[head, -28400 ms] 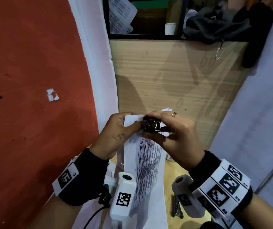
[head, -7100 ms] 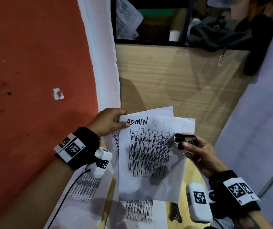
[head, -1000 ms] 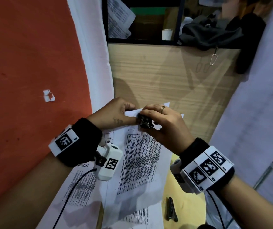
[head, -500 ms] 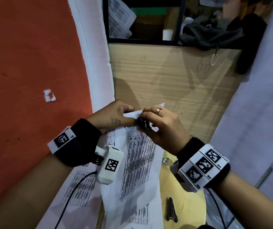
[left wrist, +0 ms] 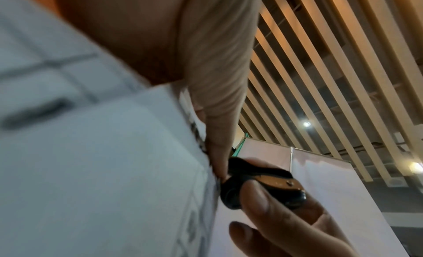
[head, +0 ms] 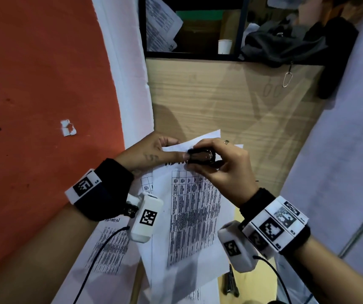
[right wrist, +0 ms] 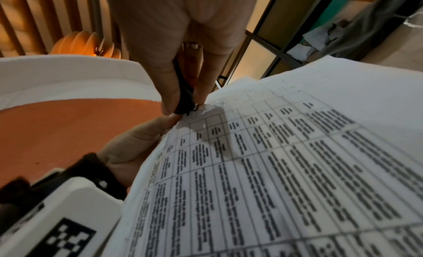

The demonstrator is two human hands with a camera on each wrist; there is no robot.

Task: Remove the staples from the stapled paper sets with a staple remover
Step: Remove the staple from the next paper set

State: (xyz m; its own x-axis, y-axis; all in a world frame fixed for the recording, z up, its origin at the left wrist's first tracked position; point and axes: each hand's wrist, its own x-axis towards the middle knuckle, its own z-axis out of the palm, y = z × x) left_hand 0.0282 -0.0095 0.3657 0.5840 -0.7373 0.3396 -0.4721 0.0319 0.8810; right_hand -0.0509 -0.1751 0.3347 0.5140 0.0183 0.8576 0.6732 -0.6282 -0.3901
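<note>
From the head view we see our left hand (head: 147,153) pinching the top corner of the stapled paper set (head: 189,216) while our right hand (head: 224,165) grips the staple remover (head: 201,155) there. On the left wrist camera the remover sits against the sheet edge, and on the right wrist camera its tip touches that corner.

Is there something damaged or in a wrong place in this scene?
Yes. The paper set is scuffed and torn at its corner, beside the staple remover. A torn paper scrap lies apart on the red surface.

Black wristbands (head: 110,189) carry white tagged cameras (head: 146,217); a ring (head: 226,142).
</note>
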